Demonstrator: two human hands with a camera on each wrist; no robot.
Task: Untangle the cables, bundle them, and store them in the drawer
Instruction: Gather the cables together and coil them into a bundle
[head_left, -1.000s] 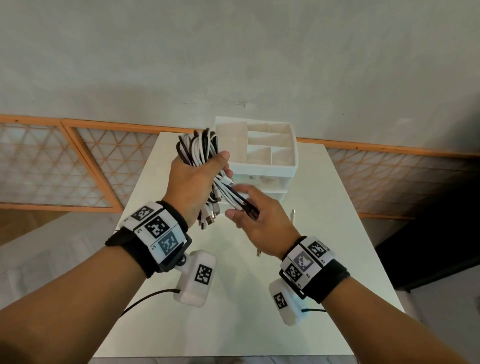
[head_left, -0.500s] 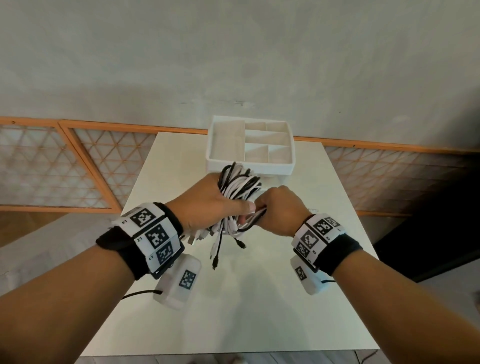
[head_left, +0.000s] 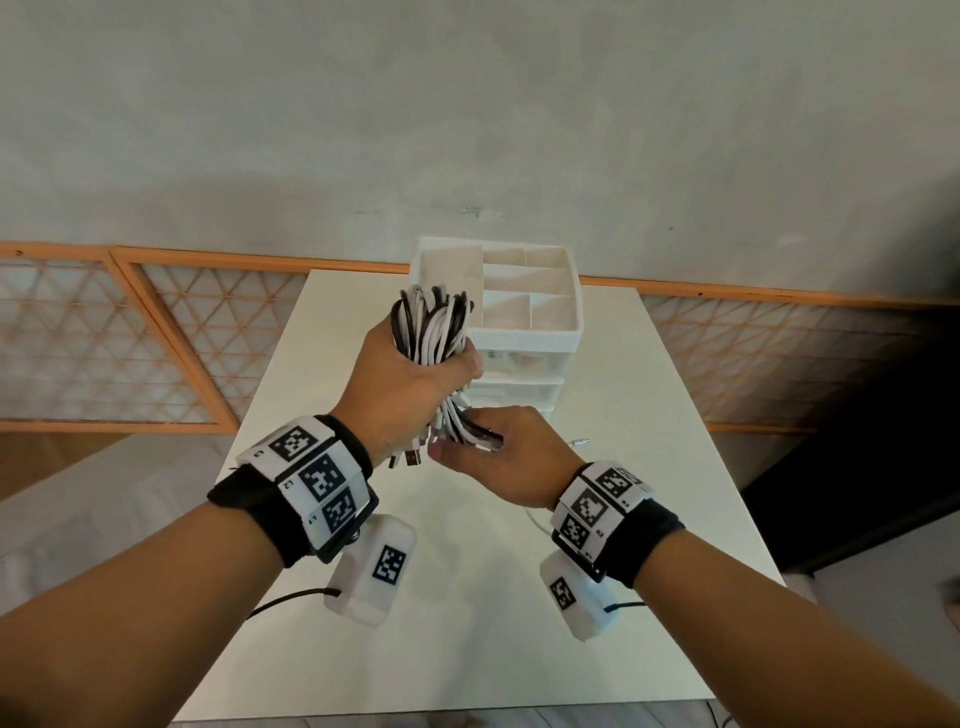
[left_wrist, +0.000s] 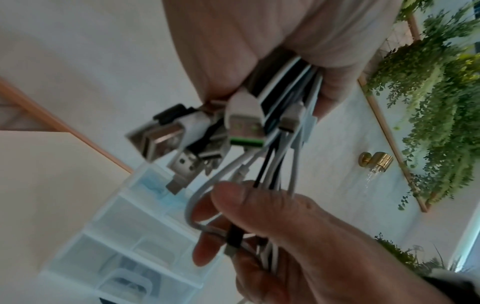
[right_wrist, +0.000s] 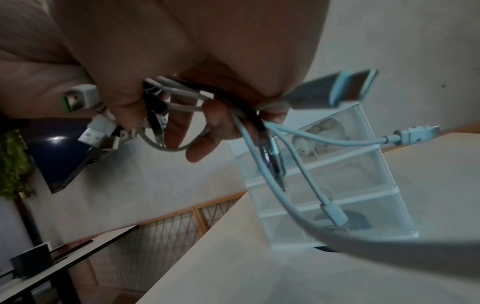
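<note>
A bundle of black and white cables (head_left: 432, 325) stands upright in my left hand (head_left: 410, 384), which grips it round the middle above the table. Its loops stick up in front of the drawer unit (head_left: 524, 374). Loose ends with USB plugs (left_wrist: 166, 135) hang below the fist. My right hand (head_left: 493, 452) sits just under the left and holds several of those hanging ends (right_wrist: 249, 117) between thumb and curled fingers. One white cable (right_wrist: 311, 207) trails down from the right hand toward the table. The drawers of the unit (right_wrist: 335, 185) look pushed in.
The white table (head_left: 467, 623) carries the clear drawer unit with a divided tray (head_left: 524, 291) on top at the far edge. A loose white cable end (head_left: 576, 442) lies on the table right of my hands. Orange-framed lattice panels (head_left: 156, 343) run along the wall behind.
Both hands rose from low over the table. The bundle went from lying across to upright in front of the tray. The right hand shifted from beside the left to just below it.
</note>
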